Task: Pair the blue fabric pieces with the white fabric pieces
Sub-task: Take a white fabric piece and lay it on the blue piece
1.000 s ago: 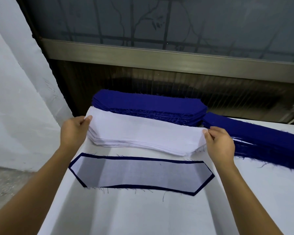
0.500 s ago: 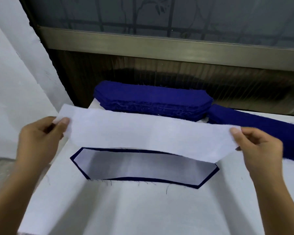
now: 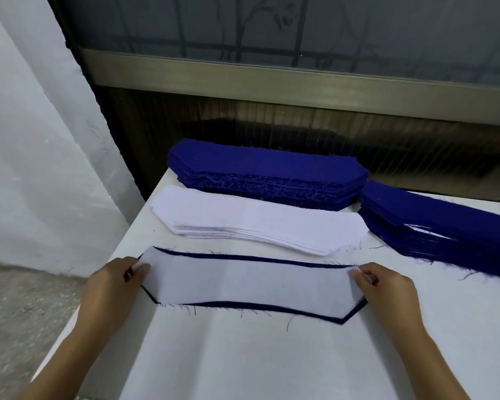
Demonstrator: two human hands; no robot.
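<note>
A single white fabric piece (image 3: 251,281) lies flat in front of me on top of a blue fabric piece (image 3: 350,318), whose dark edge shows as a thin border around it. My left hand (image 3: 114,287) pinches the white piece's left end and my right hand (image 3: 387,290) pinches its right end. Behind it sits a stack of white pieces (image 3: 257,223). Farther back is a thick stack of blue pieces (image 3: 266,174).
A second stack of blue pieces (image 3: 439,226) lies at the right on the white table (image 3: 243,356). The table's left edge drops to a speckled floor (image 3: 20,307). A dark wall panel and window frame (image 3: 272,79) stand behind the table.
Both hands lifted the top white piece off the white stack, carried it toward me and lowered it onto the blue piece in front.
</note>
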